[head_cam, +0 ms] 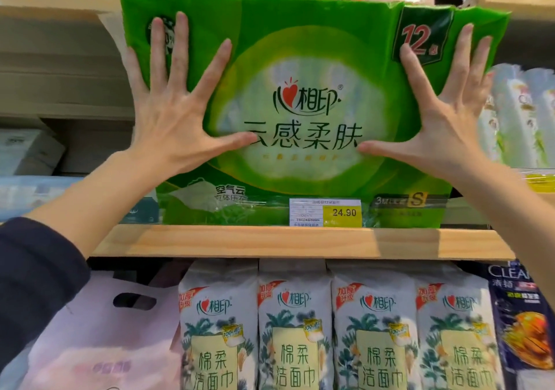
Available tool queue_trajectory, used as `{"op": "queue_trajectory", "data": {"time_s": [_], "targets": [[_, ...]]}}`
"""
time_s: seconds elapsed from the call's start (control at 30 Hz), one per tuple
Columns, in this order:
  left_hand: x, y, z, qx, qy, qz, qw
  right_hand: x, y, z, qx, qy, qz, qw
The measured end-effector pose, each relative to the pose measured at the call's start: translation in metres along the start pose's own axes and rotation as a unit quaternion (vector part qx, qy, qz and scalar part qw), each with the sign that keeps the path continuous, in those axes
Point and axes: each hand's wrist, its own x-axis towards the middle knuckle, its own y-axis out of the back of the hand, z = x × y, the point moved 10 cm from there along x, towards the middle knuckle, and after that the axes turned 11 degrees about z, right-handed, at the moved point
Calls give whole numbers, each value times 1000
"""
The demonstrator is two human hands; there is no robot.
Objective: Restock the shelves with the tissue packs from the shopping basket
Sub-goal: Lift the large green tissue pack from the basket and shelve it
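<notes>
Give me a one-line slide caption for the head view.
Both open hands, left and right, press a large green plastic-wrapped tissue pack onto the wooden shelf.

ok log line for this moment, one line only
step: pushing pack onto shelf | left hand: flat on green tissue pack | right hand: flat on it | wooden shelf: pack on it

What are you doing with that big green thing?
A person is putting a big green tissue pack on a wooden shelf in a shop. The left hand and the right hand are both spread flat against its front, fingers wide, not gripping it. The pack's bottom sits on the shelf behind a yellow price tag reading 24.90. Below it, white tissue packs stand in a row.
</notes>
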Motion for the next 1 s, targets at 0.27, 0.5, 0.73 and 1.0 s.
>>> {"op": "queue_trajectory", "data": {"time_s": [0.27,0.5,0.73,1.0], "targets": [[2,-5,-1,-9,-2,-6,1000,2,-7,5,-1,-8,-19,1000],[-5,-76,-9,-12,21,-145,989,-8,-67,19,-16,-13,-138,990],[-8,-84,-12,-10,25,-129,991,-11,-77,27,-14,-11,-121,993],[-7,-76,-13,-35,32,-242,969,-10,-72,22,-9,-29,-190,981]]}}
